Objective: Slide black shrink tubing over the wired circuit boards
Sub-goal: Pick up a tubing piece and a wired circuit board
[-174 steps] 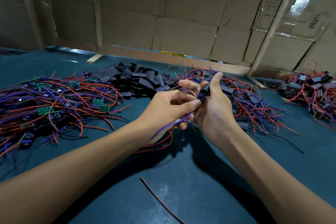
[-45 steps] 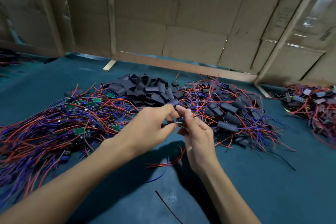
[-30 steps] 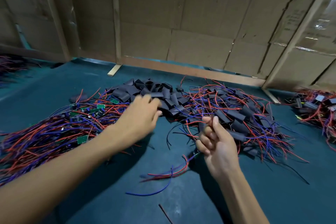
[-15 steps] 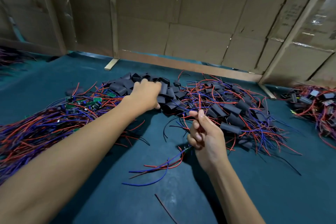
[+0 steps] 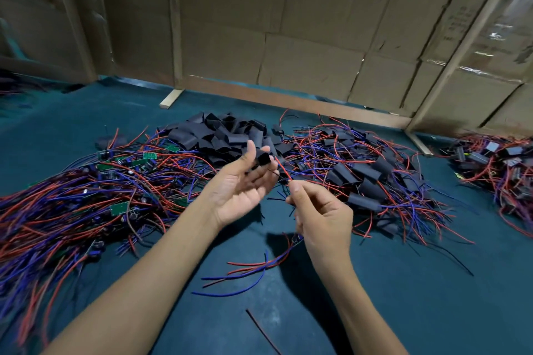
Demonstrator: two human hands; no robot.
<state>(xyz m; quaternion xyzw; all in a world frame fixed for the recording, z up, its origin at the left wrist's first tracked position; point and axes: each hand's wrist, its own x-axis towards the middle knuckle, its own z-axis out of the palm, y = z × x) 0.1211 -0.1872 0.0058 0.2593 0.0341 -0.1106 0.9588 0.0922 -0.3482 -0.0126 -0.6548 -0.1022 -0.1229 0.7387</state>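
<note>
Light, floppy tube: pinch its sides gently.
Your left hand pinches it, palm open; your right hand grips the limp wires.

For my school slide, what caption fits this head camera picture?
Left hand holds a black tube while right hand pinches red and blue wires over a green table.

Circuit board hidden behind right hand
</note>
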